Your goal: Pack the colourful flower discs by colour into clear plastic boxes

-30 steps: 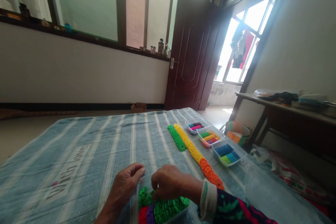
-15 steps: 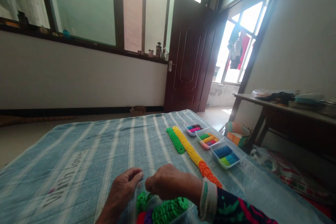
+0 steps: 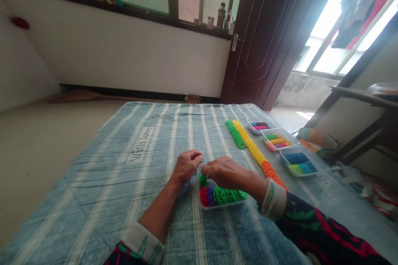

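A clear plastic tub (image 3: 205,206) sits on the blue striped cloth (image 3: 124,182) in front of me. It holds rows of green, purple and red toothed plastic pieces (image 3: 222,195). My left hand (image 3: 185,166) rests at the tub's left rim, fingers curled against it. My right hand (image 3: 225,172) hovers over the tub with fingertips pinched down at the green pieces at its far left corner; what they hold is hidden.
A long strip of joined green, yellow and orange pieces (image 3: 252,152) lies to the right. Beside it stand three clear tubs of coloured pieces (image 3: 297,163). A dark door (image 3: 264,37) and a wooden table (image 3: 367,103) lie beyond the bed's far right.
The camera has tipped down and left, so the tub and both forearms now show in full. Both hands stay at the tub; the right fingers remain at the green pieces.
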`<action>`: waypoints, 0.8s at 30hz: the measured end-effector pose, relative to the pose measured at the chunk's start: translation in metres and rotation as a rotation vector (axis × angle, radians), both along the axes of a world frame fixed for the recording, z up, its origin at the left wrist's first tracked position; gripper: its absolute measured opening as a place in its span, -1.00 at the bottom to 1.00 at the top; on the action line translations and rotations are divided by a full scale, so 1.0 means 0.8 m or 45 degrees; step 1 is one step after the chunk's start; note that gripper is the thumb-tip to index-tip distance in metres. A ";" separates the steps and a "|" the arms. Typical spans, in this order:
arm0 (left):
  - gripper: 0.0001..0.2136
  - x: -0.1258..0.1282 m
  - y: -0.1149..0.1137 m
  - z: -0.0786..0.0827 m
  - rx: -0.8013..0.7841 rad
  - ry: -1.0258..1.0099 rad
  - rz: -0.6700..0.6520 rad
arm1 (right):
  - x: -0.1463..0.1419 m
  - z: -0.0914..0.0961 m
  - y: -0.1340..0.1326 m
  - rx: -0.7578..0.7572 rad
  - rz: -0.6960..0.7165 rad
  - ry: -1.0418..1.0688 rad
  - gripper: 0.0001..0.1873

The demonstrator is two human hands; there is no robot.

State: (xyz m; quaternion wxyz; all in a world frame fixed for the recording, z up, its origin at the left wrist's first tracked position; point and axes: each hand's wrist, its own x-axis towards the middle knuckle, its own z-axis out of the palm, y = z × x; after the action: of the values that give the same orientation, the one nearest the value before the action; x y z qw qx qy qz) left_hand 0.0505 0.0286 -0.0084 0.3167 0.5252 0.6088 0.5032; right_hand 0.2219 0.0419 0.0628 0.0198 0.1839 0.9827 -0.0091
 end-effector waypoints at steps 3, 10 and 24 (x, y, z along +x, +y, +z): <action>-0.78 0.001 0.000 0.001 0.009 -0.011 -0.001 | 0.001 -0.006 -0.001 -0.040 -0.040 0.073 -0.83; -0.79 0.002 -0.001 0.003 0.016 -0.011 -0.001 | 0.002 -0.010 -0.007 -0.079 -0.090 0.083 -0.82; -0.80 0.002 0.000 0.003 0.007 0.005 0.000 | -0.002 -0.011 -0.009 -0.027 -0.081 0.086 -0.76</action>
State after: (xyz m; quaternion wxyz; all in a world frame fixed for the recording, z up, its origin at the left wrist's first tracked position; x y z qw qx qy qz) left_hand 0.0522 0.0288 -0.0058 0.3139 0.5272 0.6080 0.5038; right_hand 0.2202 0.0346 0.0540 -0.0119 0.2146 0.9763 -0.0264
